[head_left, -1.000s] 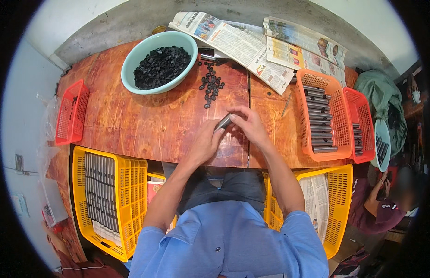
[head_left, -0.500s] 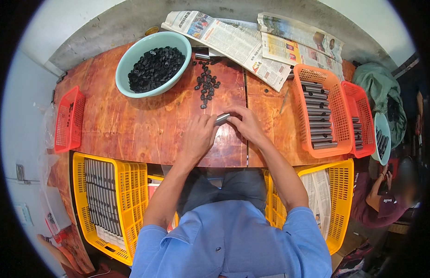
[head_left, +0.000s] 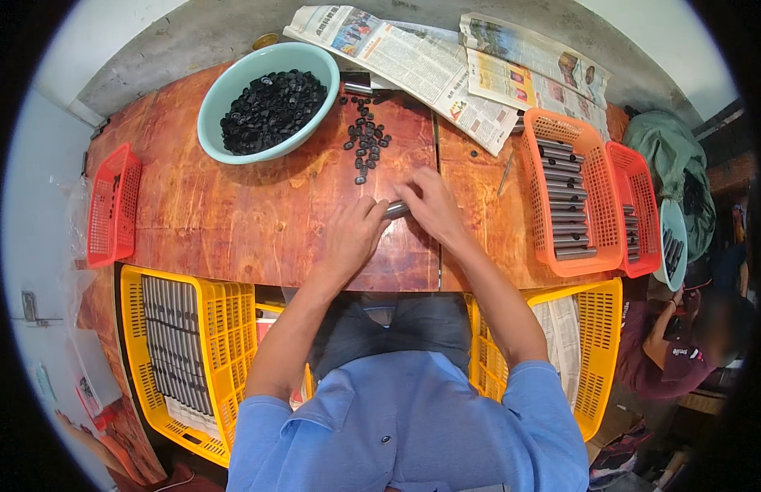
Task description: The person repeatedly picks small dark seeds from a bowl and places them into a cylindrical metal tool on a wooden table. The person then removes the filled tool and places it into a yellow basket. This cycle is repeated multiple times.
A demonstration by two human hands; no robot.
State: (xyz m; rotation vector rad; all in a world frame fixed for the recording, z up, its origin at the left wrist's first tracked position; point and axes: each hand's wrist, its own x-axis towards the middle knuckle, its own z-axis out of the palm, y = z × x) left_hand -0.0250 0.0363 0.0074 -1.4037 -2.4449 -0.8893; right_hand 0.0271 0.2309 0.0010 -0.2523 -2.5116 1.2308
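Note:
Above the table's front middle, my left hand (head_left: 353, 238) grips a short grey metal tube (head_left: 397, 210) by its left end, fingers wrapped round it. My right hand (head_left: 432, 207) is closed at the tube's other end, its bent fingers over the top. Whether a small part sits under those fingertips is hidden. Just beyond my hands lies a loose trail of small black oval plugs (head_left: 361, 152). A pale green basin (head_left: 209, 123), heaped with similar black pieces, stands at the back left.
An orange basket (head_left: 533, 193) of grey tubes is on the right, beside a red basket (head_left: 652, 209). Newspapers (head_left: 421, 70) cover the back. A small red basket (head_left: 99, 209) sits far left. Yellow crates (head_left: 226, 328) flank my lap. Another person (head_left: 671, 361) is at far right.
My right hand's fingers have lifted and shifted from gripping the tube's end to bending over its top. My left hand keeps its hold. The whole view has shifted slightly.

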